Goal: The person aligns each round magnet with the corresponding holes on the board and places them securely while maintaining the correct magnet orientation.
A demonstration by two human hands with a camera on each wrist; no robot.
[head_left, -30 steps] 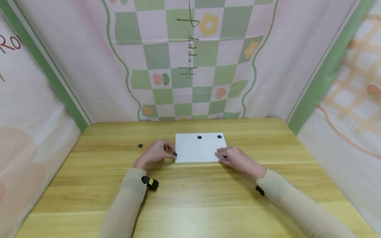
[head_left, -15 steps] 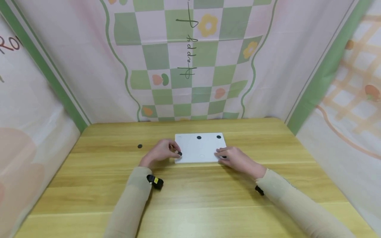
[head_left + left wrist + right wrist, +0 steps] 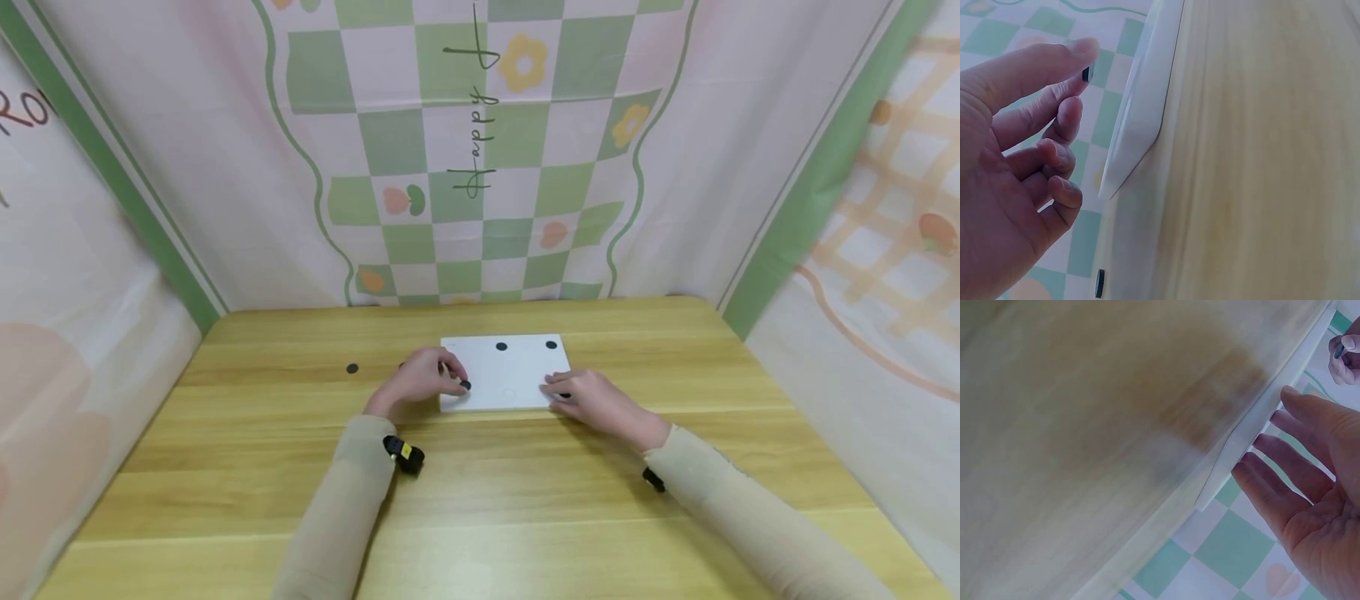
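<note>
My left hand (image 3: 420, 377) pinches a small black disc (image 3: 466, 385) between thumb and index finger, over the left part of a flat white board (image 3: 483, 367). In the left wrist view the disc (image 3: 1087, 74) shows edge-on at the fingertips, apart from the board. The other fingers curl loosely. At the board's right front corner rests my right hand (image 3: 600, 402), its fingers extended and touching the board. Part of another black disc (image 3: 566, 395) shows under that hand. Two black discs, one middle (image 3: 502, 347) and one right (image 3: 551, 345), lie along the board's far edge.
A loose black disc (image 3: 352, 368) lies on the wooden table (image 3: 480, 492) left of the board. Another disc (image 3: 402, 364) peeks out behind my left hand. Faint round outlines mark the board. Patterned curtains (image 3: 480, 242) close off the back and both sides.
My left hand has moved right, carrying the disc from the board's left edge to over the board. A disc behind that hand has come into view. The right hand stays put.
</note>
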